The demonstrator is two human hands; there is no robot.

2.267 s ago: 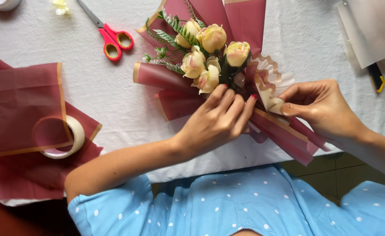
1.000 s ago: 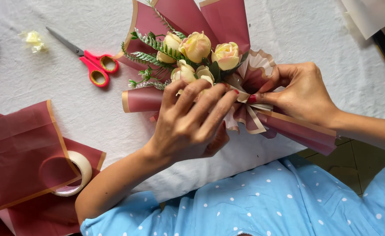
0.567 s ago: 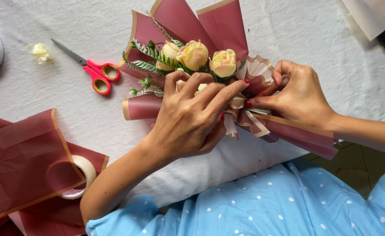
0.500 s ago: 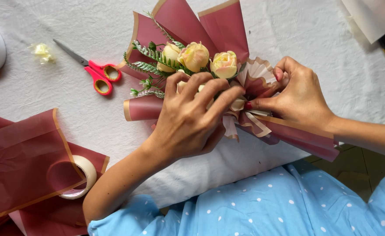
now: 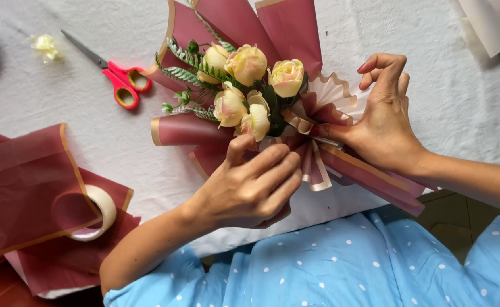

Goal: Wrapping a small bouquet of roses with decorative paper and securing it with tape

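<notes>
The bouquet [image 5: 244, 85] is lying flat on the counter [image 5: 62, 142], on the white cloth, flower heads pointing away from the person and the stem end pulled toward the counter edge, which puts the narrow neck right where both hands can reach it. The left hand [image 5: 250, 187] is curled down over that neck, fingers [image 5: 273, 170] bent and closed onto the dark red wrapping paper [image 5: 233, 23] just below the cream roses, thumb up against the lowest bloom, so it looks like it's pinning the gathered folds so they don't spring open. The right hand [image 5: 383, 122] comes in from the side; thumb and forefinger seem to be pinching the pale pleated frill [image 5: 332, 94] and a red fold together, other fingers lifted and spread out of the way. I can't quite see the actual pinch point since the paper hides it, so take that bit loosely. The red sheets fan up behind the flowers like a backdrop, and the green fern sprigs [image 5: 182, 71] poke out on the left side. The red-handled scissors [image 5: 119, 79] sit well apart, up on the cloth, blades shut. Spare sheets of the same red paper [image 5: 23, 182] are stacked at the left edge with a tape roll [image 5: 94, 213] tucked partly under the top one, all close to the left arm.
</notes>
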